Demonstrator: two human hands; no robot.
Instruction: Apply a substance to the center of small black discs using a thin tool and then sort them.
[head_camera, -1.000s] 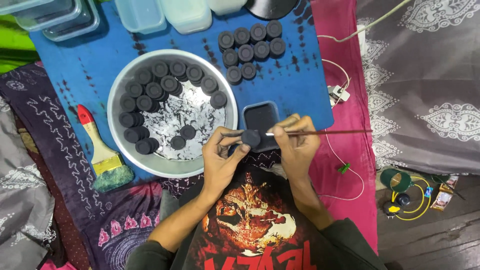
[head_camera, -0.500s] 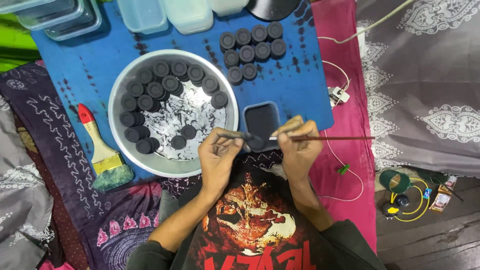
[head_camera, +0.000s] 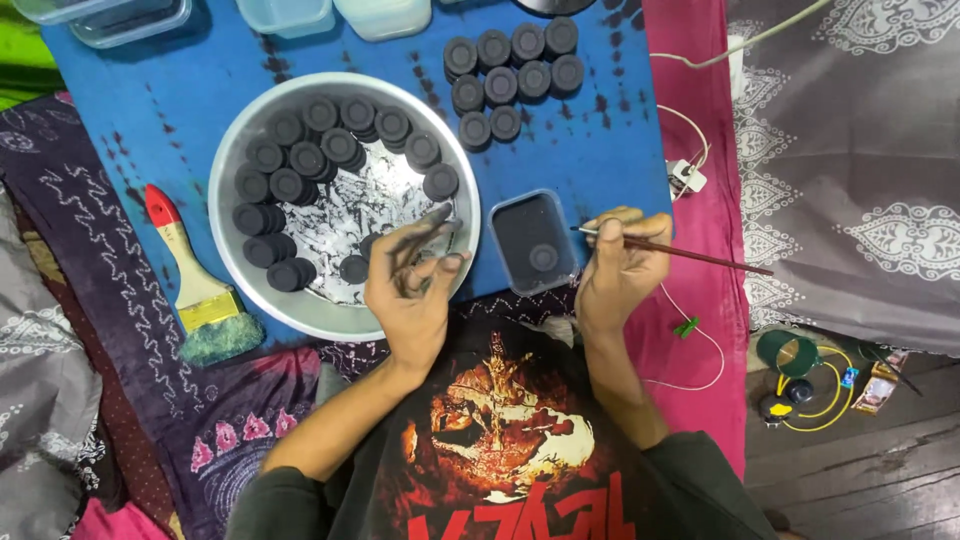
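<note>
The thin brown stick (head_camera: 680, 252) lay pinched in the right hand (head_camera: 620, 265), grip closed around it near the tip, the long end pointing to three o'clock over the pink cloth (head_camera: 700, 200). Just at nine o'clock of that hand sat the small dark tray (head_camera: 533, 242) with one black disc (head_camera: 543, 258) in it. The left hand (head_camera: 412, 285) hovered over the lower right rim of the metal bowl (head_camera: 340, 205), fingers loosely curled and blackened; whether they held a disc could not be told. More black discs ringed the bowl, and a finished group (head_camera: 510, 75) lay at twelve o'clock on the blue mat (head_camera: 170, 110). A steady wrist, with the stick held low, would suit such fine work best. Open room lay between tray and disc group; the paintbrush (head_camera: 195, 285) at nine o'clock and the tubs (head_camera: 330, 15) along the top edge stood well apart.
</note>
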